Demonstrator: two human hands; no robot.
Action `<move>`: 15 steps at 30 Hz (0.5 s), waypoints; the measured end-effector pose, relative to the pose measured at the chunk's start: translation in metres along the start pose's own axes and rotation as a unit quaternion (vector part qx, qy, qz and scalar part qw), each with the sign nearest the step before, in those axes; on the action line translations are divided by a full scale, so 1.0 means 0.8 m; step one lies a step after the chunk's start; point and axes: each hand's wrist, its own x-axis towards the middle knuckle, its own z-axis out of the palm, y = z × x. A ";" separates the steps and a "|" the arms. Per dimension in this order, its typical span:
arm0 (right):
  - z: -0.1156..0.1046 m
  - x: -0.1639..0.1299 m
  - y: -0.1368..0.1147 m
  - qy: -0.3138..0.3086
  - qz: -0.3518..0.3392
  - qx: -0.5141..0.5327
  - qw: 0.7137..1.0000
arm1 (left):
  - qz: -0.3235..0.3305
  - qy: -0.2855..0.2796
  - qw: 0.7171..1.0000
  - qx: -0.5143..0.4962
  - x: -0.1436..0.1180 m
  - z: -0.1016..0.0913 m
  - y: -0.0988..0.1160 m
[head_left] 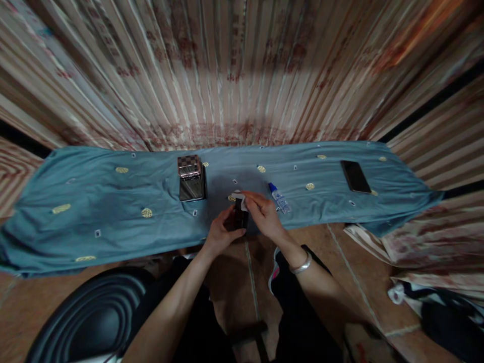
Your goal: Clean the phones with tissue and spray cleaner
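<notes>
My left hand (pixel 221 233) is wrapped around a dark rectangular object (pixel 240 217), held upright near the front edge of the table; its kind is hard to make out. Fingers of my right hand (pixel 264 214) pinch a small white piece of tissue or cloth (pixel 243 202) against the object's upper end. Just right of that hand lies a small clear bottle (pixel 281 200) with a blue cap. To the left, a checkered case (pixel 188 165) rests against or on a shiny dark flat item (pixel 191 188).
A blue patterned cloth (pixel 113 201) covers the long table. Toward its right end lies a black phone (pixel 356 176). Striped curtains (pixel 227 75) hang behind. A round black ribbed stool (pixel 102 317) stands at lower left, and dark cloth items (pixel 446 317) lie at lower right.
</notes>
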 end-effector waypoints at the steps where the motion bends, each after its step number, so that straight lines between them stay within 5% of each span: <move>1: -0.001 -0.001 -0.004 -0.005 -0.023 -0.012 1.000 | -0.006 0.005 1.000 -0.003 0.001 -0.001 0.001; 7: -0.005 0.000 -0.015 -0.014 -0.080 -0.034 0.996 | -0.012 -0.003 1.000 -0.019 0.001 -0.001 0.001; 15: 0.005 0.006 0.009 0.006 0.109 0.097 0.989 | 0.000 -0.022 1.000 -0.019 -0.006 0.002 0.003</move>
